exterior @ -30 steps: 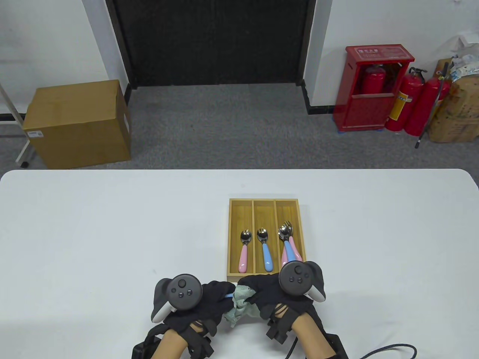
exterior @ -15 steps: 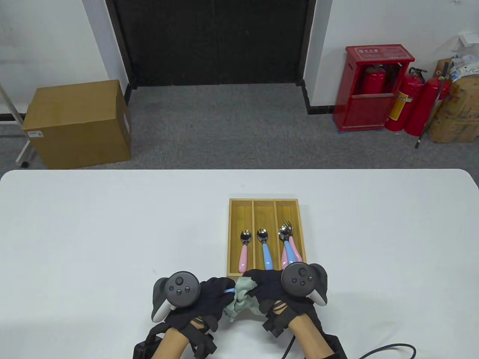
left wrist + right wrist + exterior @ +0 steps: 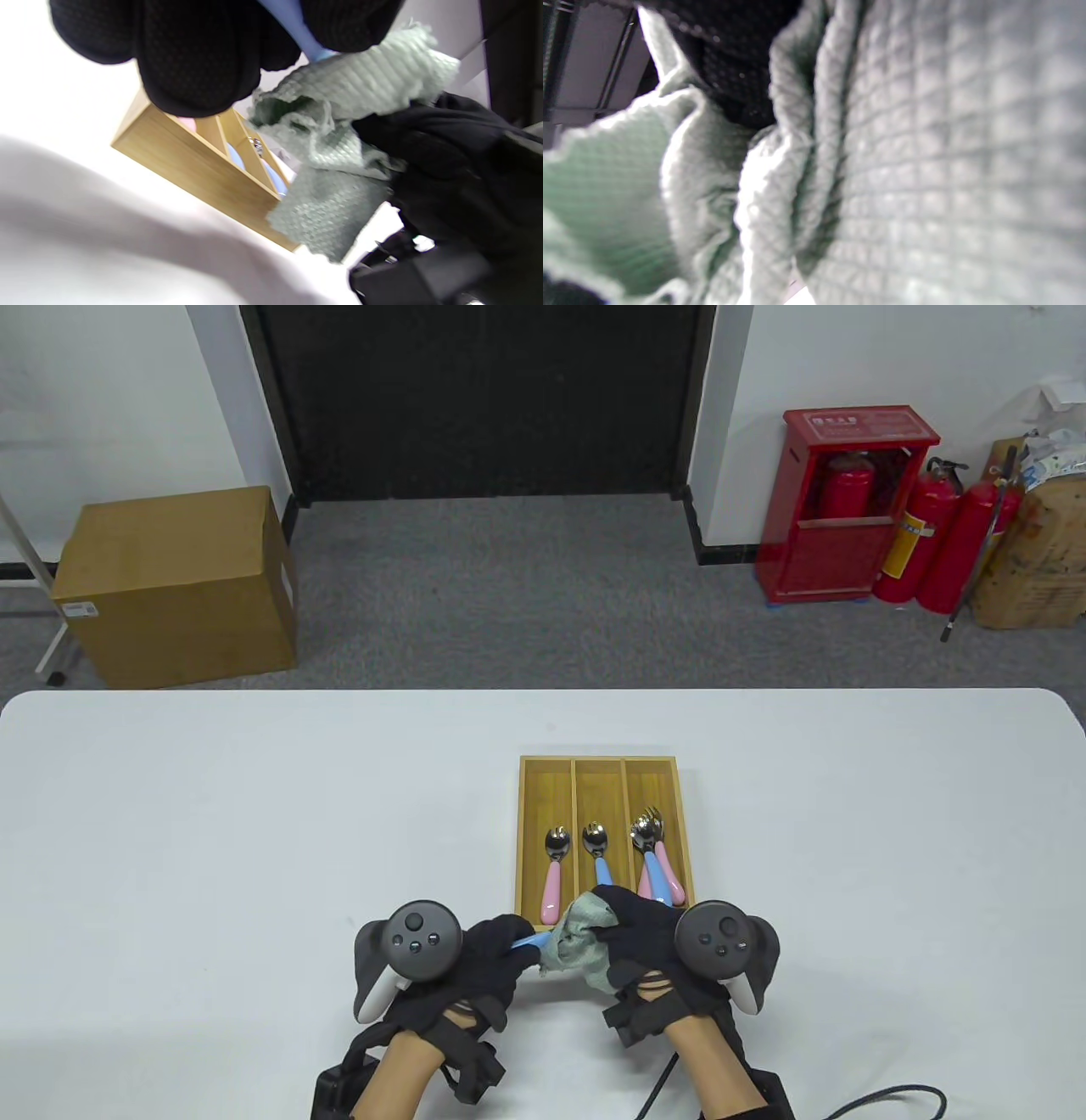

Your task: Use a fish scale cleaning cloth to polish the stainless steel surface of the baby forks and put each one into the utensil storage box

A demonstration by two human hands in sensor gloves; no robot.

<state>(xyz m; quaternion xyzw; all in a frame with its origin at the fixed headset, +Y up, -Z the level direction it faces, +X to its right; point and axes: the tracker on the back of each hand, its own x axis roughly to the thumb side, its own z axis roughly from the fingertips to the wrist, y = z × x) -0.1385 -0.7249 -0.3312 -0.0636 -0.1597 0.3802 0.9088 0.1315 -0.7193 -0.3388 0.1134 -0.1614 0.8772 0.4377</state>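
The left hand (image 3: 475, 963), in a black sensor glove with a dark tracker on its back, has its fingers curled round the light-blue plastic handle of a baby fork (image 3: 533, 941); only a short stretch of that handle shows between the two hands, and in the left wrist view the same blue handle (image 3: 297, 29) runs out from between the gloved fingertips. The fork's steel end is hidden inside the bunched pale-green fish scale cleaning cloth (image 3: 581, 943), which sits directly to the right of the left hand's fingertips. The right hand (image 3: 649, 937), also gloved and carrying a tracker, closes its fingers and thumb over the cloth, gripping it around the hidden end of the fork. The right wrist view is almost filled by the cloth's (image 3: 925, 169) blurred waffle-like weave, with a patch of black glove above it.

Just beyond both hands stands the light wooden utensil storage box (image 3: 530, 848) with three long compartments; the right hand's fingertips and the cloth overlap its near edge in the table view. Its left compartment holds a pink-handled spoon (image 3: 553, 874), the middle one a blue-handled spoon (image 3: 598, 853), and the right one several pink- and blue-handled forks (image 3: 653, 857) lying together. Everything rests on a white table (image 3: 212, 814).
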